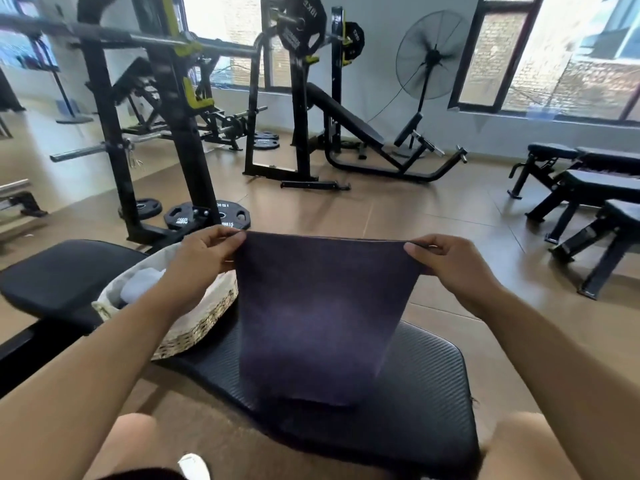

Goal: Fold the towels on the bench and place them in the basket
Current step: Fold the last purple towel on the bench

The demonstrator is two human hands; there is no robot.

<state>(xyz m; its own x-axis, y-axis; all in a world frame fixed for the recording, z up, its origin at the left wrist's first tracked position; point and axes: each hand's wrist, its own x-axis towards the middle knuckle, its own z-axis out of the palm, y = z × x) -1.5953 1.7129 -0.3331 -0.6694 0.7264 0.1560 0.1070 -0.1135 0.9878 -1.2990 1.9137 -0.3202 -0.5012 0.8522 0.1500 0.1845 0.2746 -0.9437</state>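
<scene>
Head cam: both hands pinch dark towel (318,317) top corners, w/ bench (426,393) below.

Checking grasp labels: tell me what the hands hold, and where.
Both hold the towel: left hand and right hand each pinch a top corner.

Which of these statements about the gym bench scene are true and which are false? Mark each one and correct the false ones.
1. Both hands hold the dark towel by its top corners. True: the left hand and right hand each pinch a corner.
2. The basket stands on the floor. False: it sits on the bench.
3. The basket is empty. False: something white lies inside.
4. The towel's lower end rests on the bench. True.
5. The basket is right of the towel. False: it is on the left.
</scene>
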